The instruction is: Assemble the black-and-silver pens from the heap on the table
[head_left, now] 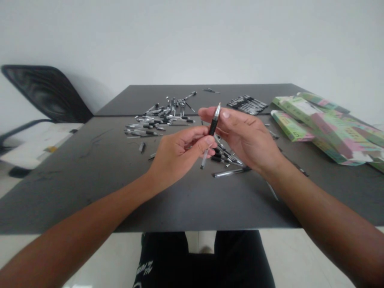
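Note:
A pen (pixel 213 126) with a clear barrel, black rubber grip and silver cone is held tip up above the table. My left hand (pixel 181 150) pinches it around the lower grip, thumb in front, and the barrel slants down below the fingers. My right hand (pixel 247 132) is closed at the upper end, its thumb and fingertips against the silver cone. Beneath my hands lies a pile of pen parts (pixel 223 154), partly hidden by them. A clear pen barrel (pixel 229 172) rests just in front of that pile.
Loose pen parts (pixel 162 116) form a heap at centre left. A neat row of pens (pixel 247 105) lies toward the back right. Green and pink boxes (pixel 327 128) are stacked on the right of the dark table (pixel 186 204). A black mesh chair (pixel 42 92) stands at left.

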### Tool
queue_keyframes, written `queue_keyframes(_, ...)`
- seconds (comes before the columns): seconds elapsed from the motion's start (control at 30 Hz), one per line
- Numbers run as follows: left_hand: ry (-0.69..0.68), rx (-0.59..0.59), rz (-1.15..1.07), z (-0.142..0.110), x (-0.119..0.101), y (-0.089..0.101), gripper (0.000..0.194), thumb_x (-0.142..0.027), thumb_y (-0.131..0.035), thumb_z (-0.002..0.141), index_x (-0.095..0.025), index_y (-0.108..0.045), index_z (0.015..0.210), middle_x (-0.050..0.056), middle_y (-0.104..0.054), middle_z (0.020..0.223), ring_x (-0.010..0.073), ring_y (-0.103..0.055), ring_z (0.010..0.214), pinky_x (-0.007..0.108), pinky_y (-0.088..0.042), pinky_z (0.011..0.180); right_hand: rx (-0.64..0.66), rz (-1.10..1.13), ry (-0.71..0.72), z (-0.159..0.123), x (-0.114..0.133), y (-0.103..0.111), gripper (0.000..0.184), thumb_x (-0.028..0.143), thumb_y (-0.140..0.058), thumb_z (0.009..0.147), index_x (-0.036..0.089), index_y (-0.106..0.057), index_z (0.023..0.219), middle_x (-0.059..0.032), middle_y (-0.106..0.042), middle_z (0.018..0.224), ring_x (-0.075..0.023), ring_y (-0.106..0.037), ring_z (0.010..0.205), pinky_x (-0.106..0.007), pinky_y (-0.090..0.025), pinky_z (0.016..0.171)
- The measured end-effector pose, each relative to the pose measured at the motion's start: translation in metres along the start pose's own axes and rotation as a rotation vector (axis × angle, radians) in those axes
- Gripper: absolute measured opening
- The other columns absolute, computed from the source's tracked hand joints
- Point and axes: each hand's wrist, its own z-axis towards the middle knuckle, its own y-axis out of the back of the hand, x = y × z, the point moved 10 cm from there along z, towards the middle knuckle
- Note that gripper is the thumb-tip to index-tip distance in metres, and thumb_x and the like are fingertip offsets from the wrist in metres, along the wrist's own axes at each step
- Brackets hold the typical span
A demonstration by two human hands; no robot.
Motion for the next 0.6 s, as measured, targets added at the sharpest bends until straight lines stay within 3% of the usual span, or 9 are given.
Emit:
queue_keyframes(0.33,-0.009,0.018,0.063,-0.001,0.000,-0.001,0.031,-0.043,-0.073,0.100,-0.021,-0.079,0.120,0.003,-0.085,0.099,0.0169,-0.082,0.084,0.030,-0.070,0.083,-0.113,-0.103,0.028,0.002,0.000,0.016,0.032,0.060,-0.089,0.078,0.033,-0.086,0.094,-0.0018,-0.082,0.114,-0.0305,-0.069,0.128,-0.050,-0.059,0.103)
queue_keyframes(0.6,-0.027,-0.013,0.168,0.000,-0.004,0.006,0.022,-0.043,-0.074,0.099,-0.023,-0.081,0.105,0.001,-0.084,0.094,0.0191,-0.083,0.085,0.030,-0.070,0.082,-0.160,-0.260,0.079,-0.002,0.011,0.020,0.022,0.053,-0.085,0.085,0.032,-0.086,0.090,0.0012,-0.082,0.104,-0.0275,-0.072,0.117,-0.044,-0.057,0.101)
